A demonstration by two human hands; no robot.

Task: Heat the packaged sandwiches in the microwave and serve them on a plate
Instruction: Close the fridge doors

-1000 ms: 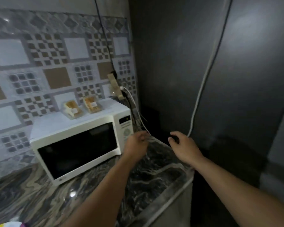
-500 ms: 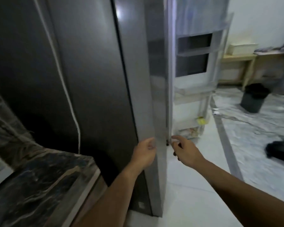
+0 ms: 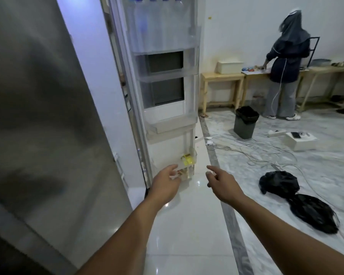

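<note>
No sandwich, microwave or plate shows in the head view now. The grey fridge side [image 3: 44, 116] fills the left, and its open door [image 3: 167, 92] stands ahead with clear shelves; several bottles [image 3: 153, 20] sit on the top shelf. A yellow item [image 3: 187, 159] lies in the lowest door bin. My left hand [image 3: 165, 185] is stretched out low, just in front of that bin, fingers apart and empty. My right hand [image 3: 222, 184] reaches forward beside it over the white floor, also holding nothing.
A dark waste bin [image 3: 245, 122] stands on the floor ahead right. Black bags [image 3: 298, 199] and loose cables [image 3: 266, 153] lie on the marble floor. A person [image 3: 284, 64] stands at wooden tables [image 3: 222, 76] by the far wall. A white box [image 3: 300, 140] sits on the floor.
The view has swung right from the microwave counter past the fridge side to the open fridge door. Both hands have left the door edge and now reach low toward the bottom bin.
</note>
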